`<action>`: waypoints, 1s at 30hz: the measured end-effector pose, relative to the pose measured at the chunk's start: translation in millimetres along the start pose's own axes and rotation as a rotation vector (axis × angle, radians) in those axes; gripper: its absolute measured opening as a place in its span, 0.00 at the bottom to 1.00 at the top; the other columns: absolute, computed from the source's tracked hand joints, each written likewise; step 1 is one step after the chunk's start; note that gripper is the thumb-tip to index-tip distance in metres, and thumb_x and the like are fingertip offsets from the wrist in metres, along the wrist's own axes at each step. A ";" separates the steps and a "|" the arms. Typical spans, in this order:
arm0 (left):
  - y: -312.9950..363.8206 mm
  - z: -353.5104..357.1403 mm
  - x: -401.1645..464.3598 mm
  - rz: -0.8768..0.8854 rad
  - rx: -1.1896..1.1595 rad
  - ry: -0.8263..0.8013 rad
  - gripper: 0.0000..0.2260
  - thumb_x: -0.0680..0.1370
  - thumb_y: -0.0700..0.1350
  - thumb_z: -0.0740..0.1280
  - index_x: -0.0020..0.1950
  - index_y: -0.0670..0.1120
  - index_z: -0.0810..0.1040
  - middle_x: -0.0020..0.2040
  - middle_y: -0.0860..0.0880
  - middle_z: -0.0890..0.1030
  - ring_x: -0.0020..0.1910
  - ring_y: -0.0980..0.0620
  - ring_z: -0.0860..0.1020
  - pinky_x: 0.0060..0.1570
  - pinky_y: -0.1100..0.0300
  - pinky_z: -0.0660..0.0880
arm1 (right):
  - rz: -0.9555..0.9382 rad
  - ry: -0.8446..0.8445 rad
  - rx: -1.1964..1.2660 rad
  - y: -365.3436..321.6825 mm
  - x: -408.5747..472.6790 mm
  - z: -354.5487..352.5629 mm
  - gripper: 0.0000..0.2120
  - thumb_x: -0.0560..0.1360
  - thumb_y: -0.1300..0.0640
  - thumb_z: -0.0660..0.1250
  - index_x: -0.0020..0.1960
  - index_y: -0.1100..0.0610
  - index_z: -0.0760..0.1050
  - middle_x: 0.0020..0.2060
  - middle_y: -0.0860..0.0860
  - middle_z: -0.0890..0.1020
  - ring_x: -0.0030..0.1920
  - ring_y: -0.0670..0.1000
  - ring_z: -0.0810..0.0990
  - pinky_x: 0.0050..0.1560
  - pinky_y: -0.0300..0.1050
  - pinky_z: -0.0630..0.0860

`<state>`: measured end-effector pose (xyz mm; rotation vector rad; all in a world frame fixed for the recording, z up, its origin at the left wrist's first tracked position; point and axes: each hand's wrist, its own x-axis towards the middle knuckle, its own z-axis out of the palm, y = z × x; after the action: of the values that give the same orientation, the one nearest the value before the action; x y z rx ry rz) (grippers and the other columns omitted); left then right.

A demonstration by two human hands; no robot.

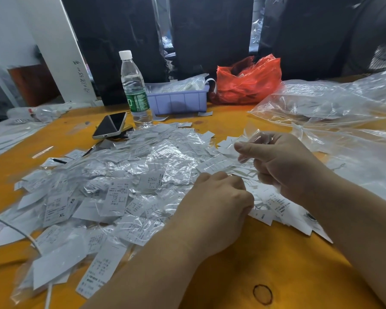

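Clear sleeve, count one, clamped in right grip between thumb and fingers. Left grip curled on label pile just beside; clamping unclear. Beyond grips: one bottle, one phone, one blue bin, one red bag.

Bare forearms, left hand and right hand, short-nailed fingers.
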<state>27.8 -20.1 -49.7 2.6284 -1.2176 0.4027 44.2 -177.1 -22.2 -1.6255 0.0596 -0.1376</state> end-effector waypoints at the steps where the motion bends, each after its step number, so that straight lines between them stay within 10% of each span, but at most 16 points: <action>1: 0.8 0.2 0.6 0.011 0.017 0.023 0.10 0.82 0.47 0.59 0.53 0.51 0.81 0.54 0.53 0.78 0.54 0.50 0.71 0.54 0.55 0.61 | 0.003 0.005 0.001 -0.1 0.0 -0.1 0.13 0.71 0.55 0.73 0.41 0.65 0.77 0.16 0.46 0.65 0.19 0.46 0.56 0.23 0.39 0.57; 8: -11.6 -10.5 -0.9 -0.204 -0.083 0.347 0.09 0.82 0.47 0.57 0.49 0.48 0.76 0.32 0.49 0.77 0.29 0.45 0.74 0.29 0.53 0.69 | 0.011 0.039 0.025 -1.3 -0.2 -0.6 0.10 0.73 0.56 0.72 0.39 0.62 0.76 0.17 0.47 0.62 0.18 0.45 0.55 0.21 0.38 0.58; 17: -21.1 -19.8 -4.6 -0.389 -0.580 0.584 0.06 0.78 0.45 0.64 0.45 0.51 0.81 0.36 0.53 0.83 0.38 0.56 0.82 0.39 0.52 0.80 | 0.129 -0.070 0.145 -4.2 -3.1 0.5 0.09 0.72 0.58 0.72 0.37 0.59 0.74 0.34 0.57 0.80 0.22 0.45 0.57 0.20 0.37 0.58; 30: -23.7 -22.7 -2.2 -0.614 -1.138 0.525 0.13 0.76 0.36 0.70 0.56 0.50 0.75 0.45 0.47 0.83 0.44 0.49 0.84 0.35 0.63 0.79 | 0.140 -0.210 0.217 -5.8 -5.8 0.8 0.04 0.65 0.60 0.71 0.38 0.58 0.77 0.30 0.53 0.78 0.21 0.43 0.59 0.18 0.33 0.57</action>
<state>41.2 3.5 -31.0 1.5919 -0.2459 0.1642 38.3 -175.2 -16.8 -1.4062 -0.0025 0.1310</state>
